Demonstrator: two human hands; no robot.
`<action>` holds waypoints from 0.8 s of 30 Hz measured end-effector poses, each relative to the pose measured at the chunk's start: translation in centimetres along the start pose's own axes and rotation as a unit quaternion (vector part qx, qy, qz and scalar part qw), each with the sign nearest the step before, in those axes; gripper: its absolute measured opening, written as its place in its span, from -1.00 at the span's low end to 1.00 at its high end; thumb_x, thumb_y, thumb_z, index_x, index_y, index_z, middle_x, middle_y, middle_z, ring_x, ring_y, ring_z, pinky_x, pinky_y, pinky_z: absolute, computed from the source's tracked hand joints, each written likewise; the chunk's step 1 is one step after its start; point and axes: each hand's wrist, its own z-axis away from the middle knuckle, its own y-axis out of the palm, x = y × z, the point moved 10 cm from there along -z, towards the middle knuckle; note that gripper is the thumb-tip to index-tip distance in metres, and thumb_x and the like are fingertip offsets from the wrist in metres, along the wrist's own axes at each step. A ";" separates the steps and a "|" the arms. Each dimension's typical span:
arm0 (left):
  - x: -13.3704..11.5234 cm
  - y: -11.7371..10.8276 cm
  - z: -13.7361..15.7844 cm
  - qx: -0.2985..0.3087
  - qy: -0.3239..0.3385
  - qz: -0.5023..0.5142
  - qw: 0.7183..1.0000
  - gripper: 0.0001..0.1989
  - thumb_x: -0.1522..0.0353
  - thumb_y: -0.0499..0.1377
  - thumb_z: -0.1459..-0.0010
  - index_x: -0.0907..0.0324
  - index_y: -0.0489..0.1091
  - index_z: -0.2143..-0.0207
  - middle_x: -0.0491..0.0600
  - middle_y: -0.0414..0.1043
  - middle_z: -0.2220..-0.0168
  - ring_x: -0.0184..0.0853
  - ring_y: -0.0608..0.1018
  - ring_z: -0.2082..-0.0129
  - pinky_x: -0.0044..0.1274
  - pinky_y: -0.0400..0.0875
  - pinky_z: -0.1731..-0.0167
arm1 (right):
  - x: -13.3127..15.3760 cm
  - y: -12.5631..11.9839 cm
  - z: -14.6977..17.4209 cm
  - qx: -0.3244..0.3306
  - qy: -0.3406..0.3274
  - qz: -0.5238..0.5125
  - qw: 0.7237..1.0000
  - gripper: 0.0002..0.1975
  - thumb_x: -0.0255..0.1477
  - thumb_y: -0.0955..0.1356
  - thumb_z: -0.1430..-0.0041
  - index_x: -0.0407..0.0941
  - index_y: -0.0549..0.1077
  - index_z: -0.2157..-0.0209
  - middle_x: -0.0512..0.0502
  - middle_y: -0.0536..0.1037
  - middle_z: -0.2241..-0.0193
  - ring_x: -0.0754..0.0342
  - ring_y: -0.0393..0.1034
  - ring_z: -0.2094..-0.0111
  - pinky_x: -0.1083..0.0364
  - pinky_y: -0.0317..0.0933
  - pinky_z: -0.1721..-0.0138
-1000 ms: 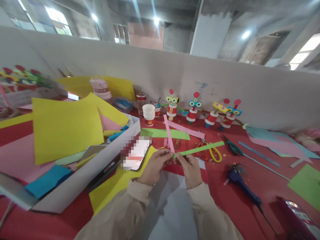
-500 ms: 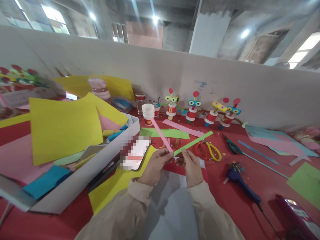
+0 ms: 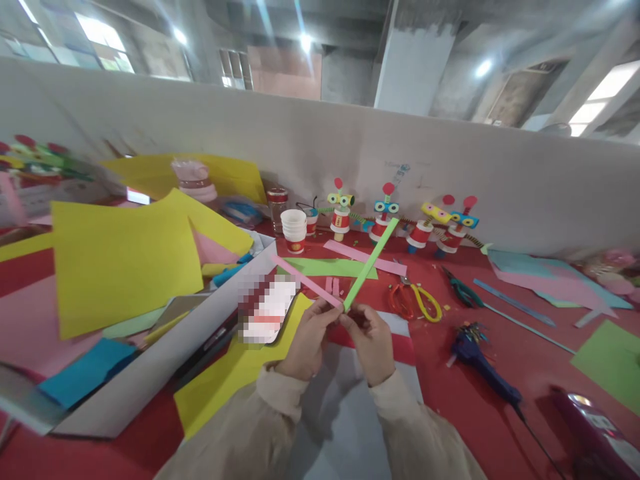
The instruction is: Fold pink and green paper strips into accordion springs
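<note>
Left hand and right hand pinch together
They grip the corner where a long, thin pink paper strip meets a long, thin green paper strip, above the red tabletop. This looks like folding; the next fold seems to need a tight pinch.

Red surface. Along far edge, L to R: lidded jar, stacked paper cups, paper-cup figures. Twd far R corner: overlapping teal & pink sheets; green sheet nr R edge. Twd near R corner: maroon device, blue corded tool. Btwn tool & far edge: pliers, blue strip. Mid-surface: scissors, pink strip, wide green strip. L side: white box, yellow sheet beside it.
</note>
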 end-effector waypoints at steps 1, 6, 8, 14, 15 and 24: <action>0.1 0.0 0.1 -0.005 -0.005 0.000 1.000 -0.90 0.37 0.26 0.10 0.21 0.41 0.49 -0.12 0.36 0.51 -0.45 0.37 0.48 -0.59 0.26 0.41 | 0.1 -0.1 0.1 -0.005 -0.007 0.009 1.000 -0.84 -0.39 0.37 0.02 -0.13 0.48 0.35 -0.06 0.54 0.44 0.06 0.42 0.41 0.09 0.30 0.34; 0.1 -0.3 0.1 -0.024 -0.015 -0.025 0.999 -0.91 0.40 0.27 0.15 0.25 0.43 0.55 -0.11 0.36 0.58 -0.45 0.37 0.53 -0.59 0.26 0.46 | 1.0 -1.0 0.3 -0.031 -0.058 0.090 0.994 -0.84 -0.38 0.33 -0.04 -0.11 0.52 0.35 -0.08 0.56 0.44 0.04 0.42 0.39 0.09 0.29 0.32; -0.2 -0.1 0.1 -0.010 -0.006 -0.049 0.999 -0.90 0.40 0.28 0.16 0.26 0.43 0.57 -0.09 0.37 0.59 -0.42 0.39 0.52 -0.58 0.27 0.45 | 0.6 -1.2 0.2 -0.032 -0.040 0.067 0.996 -0.84 -0.36 0.34 -0.03 -0.12 0.51 0.39 -0.07 0.54 0.50 0.07 0.40 0.49 0.11 0.29 0.41; -0.1 0.2 0.1 -0.002 0.015 -0.064 0.998 -0.87 0.36 0.27 0.11 0.26 0.44 0.55 -0.07 0.40 0.59 -0.40 0.40 0.55 -0.53 0.30 0.45 | -0.9 -0.6 -0.2 0.002 0.047 -0.054 0.997 -0.81 -0.30 0.36 0.01 -0.14 0.51 0.45 -0.02 0.52 0.61 0.10 0.35 0.58 0.12 0.26 0.50; 0.0 0.0 0.1 -0.008 0.014 -0.062 0.998 -0.87 0.35 0.27 0.11 0.26 0.45 0.54 -0.07 0.41 0.58 -0.39 0.41 0.54 -0.53 0.31 0.44 | -0.9 -0.4 -0.2 0.006 0.050 -0.056 0.997 -0.81 -0.30 0.36 0.01 -0.14 0.51 0.44 -0.02 0.52 0.59 0.11 0.35 0.57 0.13 0.26 0.48; 0.2 -0.4 0.1 -0.015 0.012 -0.065 0.998 -0.90 0.36 0.27 0.11 0.21 0.43 0.56 -0.10 0.40 0.58 -0.39 0.41 0.52 -0.53 0.31 0.40 | -0.3 -0.9 -0.2 -0.008 0.027 -0.007 1.000 -0.85 -0.34 0.37 0.02 -0.15 0.52 0.46 0.00 0.49 0.60 0.14 0.31 0.58 0.15 0.22 0.49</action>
